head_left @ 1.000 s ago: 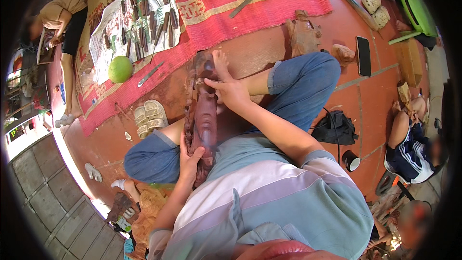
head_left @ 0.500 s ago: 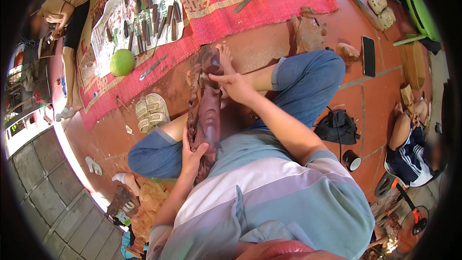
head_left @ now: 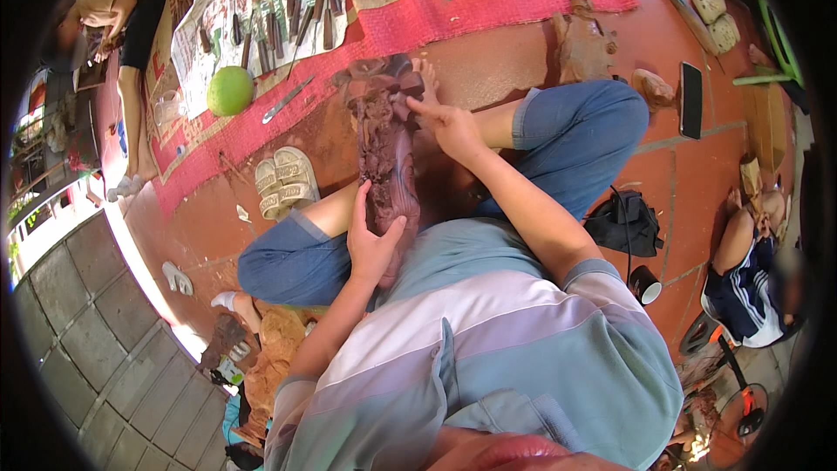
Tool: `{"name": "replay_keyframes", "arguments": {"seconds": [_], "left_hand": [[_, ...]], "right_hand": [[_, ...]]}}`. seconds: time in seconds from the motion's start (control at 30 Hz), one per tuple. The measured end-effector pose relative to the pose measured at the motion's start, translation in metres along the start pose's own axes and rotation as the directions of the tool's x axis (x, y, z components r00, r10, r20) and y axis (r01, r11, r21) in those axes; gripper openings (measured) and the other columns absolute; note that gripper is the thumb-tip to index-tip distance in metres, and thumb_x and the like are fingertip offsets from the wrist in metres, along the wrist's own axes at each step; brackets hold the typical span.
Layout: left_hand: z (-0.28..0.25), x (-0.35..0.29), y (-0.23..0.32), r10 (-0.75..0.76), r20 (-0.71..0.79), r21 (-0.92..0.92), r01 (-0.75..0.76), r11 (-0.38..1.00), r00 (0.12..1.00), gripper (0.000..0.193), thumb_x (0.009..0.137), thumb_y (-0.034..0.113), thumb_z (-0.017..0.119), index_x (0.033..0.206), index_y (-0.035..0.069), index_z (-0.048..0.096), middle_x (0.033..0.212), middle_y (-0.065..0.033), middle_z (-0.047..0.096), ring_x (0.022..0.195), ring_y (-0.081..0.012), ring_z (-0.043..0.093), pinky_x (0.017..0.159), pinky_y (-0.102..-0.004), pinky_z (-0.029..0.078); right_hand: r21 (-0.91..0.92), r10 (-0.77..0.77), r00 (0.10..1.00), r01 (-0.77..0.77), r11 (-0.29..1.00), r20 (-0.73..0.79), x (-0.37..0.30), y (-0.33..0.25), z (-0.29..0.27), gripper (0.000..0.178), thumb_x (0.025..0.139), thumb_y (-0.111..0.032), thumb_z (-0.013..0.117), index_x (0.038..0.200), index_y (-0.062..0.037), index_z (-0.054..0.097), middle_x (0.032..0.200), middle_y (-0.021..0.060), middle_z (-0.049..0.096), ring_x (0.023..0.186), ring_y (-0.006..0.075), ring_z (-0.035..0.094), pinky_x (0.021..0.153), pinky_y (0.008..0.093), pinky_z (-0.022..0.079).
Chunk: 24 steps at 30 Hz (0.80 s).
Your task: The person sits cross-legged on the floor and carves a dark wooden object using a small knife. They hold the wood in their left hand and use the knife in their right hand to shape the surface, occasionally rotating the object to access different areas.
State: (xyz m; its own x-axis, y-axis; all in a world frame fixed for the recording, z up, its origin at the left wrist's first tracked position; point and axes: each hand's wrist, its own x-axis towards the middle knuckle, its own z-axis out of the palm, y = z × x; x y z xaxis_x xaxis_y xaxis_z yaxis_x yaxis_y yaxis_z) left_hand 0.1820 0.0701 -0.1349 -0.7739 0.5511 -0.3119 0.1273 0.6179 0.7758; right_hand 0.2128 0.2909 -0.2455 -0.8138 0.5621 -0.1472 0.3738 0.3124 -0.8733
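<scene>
A dark reddish-brown wood carving (head_left: 388, 157) lies lengthwise over my lap, its broad, knobbly end pointing away from me. Its upper face shows deep, rough relief, with a smoother ridged strip along the right side. My left hand (head_left: 375, 240) clasps the nearer part, fingers along the left edge and thumb across the top. At the far end, my right hand (head_left: 455, 133) grips the right edge, with the index finger reaching onto the wood and the other fingers partly hidden. The carving's nearest end runs in against my shirt.
Many-handled carving tools (head_left: 292, 13) lie on a white printed sheet beyond a green round fruit (head_left: 230, 91). A loose blade (head_left: 288, 99) rests on the red mat (head_left: 401, 22). Sandals (head_left: 286, 181) are left; a rough wood piece (head_left: 582, 48), phone (head_left: 690, 100) and black bag (head_left: 623, 225) are right. Other people sit around.
The carving has rolled in my hands, so its rough relief faces up instead of the smooth rounded side. My right hand has shifted from its top to the right edge.
</scene>
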Motion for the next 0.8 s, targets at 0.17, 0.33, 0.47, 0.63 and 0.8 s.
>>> {"name": "replay_keyframes", "arguments": {"seconds": [0.17,0.33,0.47,0.63,0.8], "left_hand": [[-0.005,0.0,-0.007,-0.085,0.026,-0.206,0.089,0.974,0.996,0.076,0.073,0.012,0.072,0.138,0.003,0.036,0.131,-0.0149,0.048,0.122,-0.023,0.045,0.104,-0.0338,0.033],[-0.015,-0.005,-0.013,-0.167,0.057,-0.45,0.175,0.876,0.984,0.076,0.076,0.001,0.069,0.142,0.003,0.03,0.128,-0.0099,0.048,0.115,-0.0174,0.048,0.1,-0.0305,0.037],[-0.024,-0.002,-0.002,-0.207,0.094,-0.586,0.223,0.779,0.974,0.078,0.077,-0.002,0.068,0.143,0.003,0.027,0.127,-0.0095,0.049,0.112,-0.0166,0.05,0.098,-0.0301,0.039],[-0.025,-0.003,-0.008,-0.227,0.093,-0.609,0.236,0.757,0.969,0.078,0.077,-0.001,0.068,0.143,0.003,0.028,0.127,-0.0091,0.049,0.112,-0.0162,0.05,0.098,-0.0295,0.039],[-0.023,-0.004,-0.014,-0.174,0.065,-0.525,0.182,0.832,0.983,0.076,0.076,0.0,0.068,0.142,0.003,0.03,0.129,-0.0091,0.049,0.113,-0.0163,0.05,0.098,-0.0292,0.039]], "right_hand": [[0.735,0.269,0.963,-0.185,0.652,0.004,0.016,0.006,-0.018,0.042,0.089,0.003,0.043,0.126,-0.0096,0.058,0.067,-0.0081,0.048,0.054,0.001,0.037,0.051,0.0146,0.033],[0.795,0.372,0.92,-0.317,0.517,0.125,0.013,0.013,-0.047,0.041,0.09,0.002,0.045,0.127,-0.0095,0.057,0.08,-0.0024,0.06,0.062,0.0037,0.051,0.056,0.0187,0.042],[0.158,-0.292,0.944,0.315,0.936,-0.152,0.009,-0.001,0.001,0.043,0.085,-0.002,0.052,0.125,-0.0164,0.059,0.115,0.0111,0.06,0.087,0.02,0.064,0.064,0.0287,0.051],[-0.461,-0.435,0.898,0.418,0.783,0.075,0.039,-0.004,0.004,0.045,0.084,-0.008,0.048,0.118,-0.0333,0.062,0.13,0.0155,0.05,0.093,0.0269,0.065,0.067,0.036,0.053],[-0.515,-0.266,0.956,0.293,0.806,0.128,0.033,-0.023,0.0,0.042,0.084,-0.015,0.048,0.117,-0.0387,0.062,0.105,0.0149,0.061,0.075,0.0303,0.066,0.063,0.0392,0.053]]}}
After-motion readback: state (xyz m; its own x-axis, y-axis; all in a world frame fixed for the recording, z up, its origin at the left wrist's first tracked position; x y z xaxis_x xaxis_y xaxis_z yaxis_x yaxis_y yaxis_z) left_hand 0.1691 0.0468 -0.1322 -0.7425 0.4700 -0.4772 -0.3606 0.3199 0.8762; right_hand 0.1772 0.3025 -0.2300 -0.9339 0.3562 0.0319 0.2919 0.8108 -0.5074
